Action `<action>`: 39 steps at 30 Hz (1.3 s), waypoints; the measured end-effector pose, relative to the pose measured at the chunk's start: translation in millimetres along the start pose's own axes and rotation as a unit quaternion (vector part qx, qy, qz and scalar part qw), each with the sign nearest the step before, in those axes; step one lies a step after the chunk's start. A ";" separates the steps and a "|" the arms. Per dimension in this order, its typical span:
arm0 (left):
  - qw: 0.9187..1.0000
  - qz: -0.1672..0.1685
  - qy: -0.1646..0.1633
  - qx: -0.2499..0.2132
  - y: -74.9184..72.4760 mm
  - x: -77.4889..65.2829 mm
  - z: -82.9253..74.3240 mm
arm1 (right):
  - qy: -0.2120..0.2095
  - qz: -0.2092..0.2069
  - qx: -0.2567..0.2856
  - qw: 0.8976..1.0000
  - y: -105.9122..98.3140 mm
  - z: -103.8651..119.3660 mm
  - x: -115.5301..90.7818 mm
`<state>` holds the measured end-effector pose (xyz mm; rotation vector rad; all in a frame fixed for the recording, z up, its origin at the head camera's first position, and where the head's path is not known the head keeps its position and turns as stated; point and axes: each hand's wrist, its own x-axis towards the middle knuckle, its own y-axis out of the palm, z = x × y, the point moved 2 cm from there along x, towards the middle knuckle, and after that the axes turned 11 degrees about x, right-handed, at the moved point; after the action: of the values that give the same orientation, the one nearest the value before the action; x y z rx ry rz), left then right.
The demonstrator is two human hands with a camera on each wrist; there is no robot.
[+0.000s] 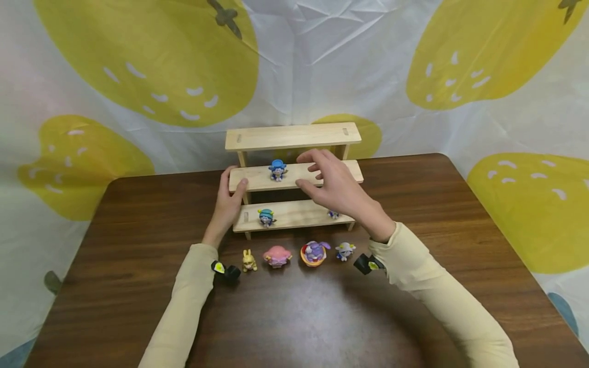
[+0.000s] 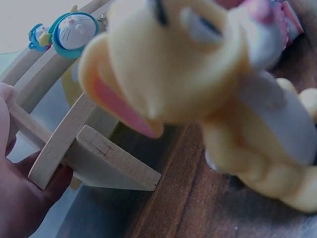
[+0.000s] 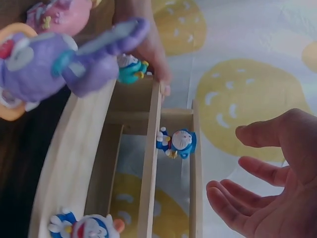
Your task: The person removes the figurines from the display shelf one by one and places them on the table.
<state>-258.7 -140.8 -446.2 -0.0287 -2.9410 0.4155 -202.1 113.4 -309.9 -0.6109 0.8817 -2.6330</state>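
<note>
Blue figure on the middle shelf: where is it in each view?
Head: blue figure at centre, on the middle step, left of the right hand.
Left wrist: top left, small, behind the teal-capped figure.
Right wrist: centre, lying sideways in frame.
Shared landmark: the wooden stepped shelf.

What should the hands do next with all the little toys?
Probably the right hand, open and empty above the middle step, should come back down for the white figure nearest it on the table. The left hand steadies the stand's end, and four toys wait in front.
</note>
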 end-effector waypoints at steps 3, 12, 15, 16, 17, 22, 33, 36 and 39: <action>1.000 0.002 -0.006 -0.006 0.2 0.4 -2.8 | -0.001 0.016 -0.003 1.000 -1.8 -1.2 7.9; 1.000 0.001 -0.009 0.001 -0.4 -1.3 -4.2 | -0.003 0.071 -0.013 0.997 0.1 -5.9 30.5; 1.000 -0.002 -0.002 0.003 -0.8 -0.5 0.5 | -0.009 0.082 -0.012 0.997 2.5 -6.0 38.1; 1.000 -0.003 0.000 0.004 -0.9 -0.3 1.4 | -0.010 0.084 -0.012 0.996 3.5 -5.6 40.5; 1.000 -0.004 0.003 0.005 -1.0 -0.1 2.4 | -0.011 0.087 -0.013 0.996 4.2 -5.4 42.9; 1.000 -0.005 0.005 0.005 -1.4 0.6 3.2 | -0.009 0.105 -0.018 0.994 8.9 -6.0 54.3; 1.000 -0.007 0.009 0.003 -1.4 -1.6 1.8 | 0.006 0.138 -0.009 0.990 17.3 -13.9 68.6; 1.000 -0.004 0.006 -0.002 -1.5 -2.4 1.5 | 0.008 0.147 -0.006 0.989 20.8 -15.3 69.9; 1.000 -0.001 0.000 -0.003 -1.4 -1.8 0.8 | 0.012 0.151 -0.004 0.988 23.3 -15.9 70.9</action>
<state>-257.1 -142.5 -446.8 -0.0265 -2.9427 0.4058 -267.8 74.8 -314.8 -0.4110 0.9143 -2.3691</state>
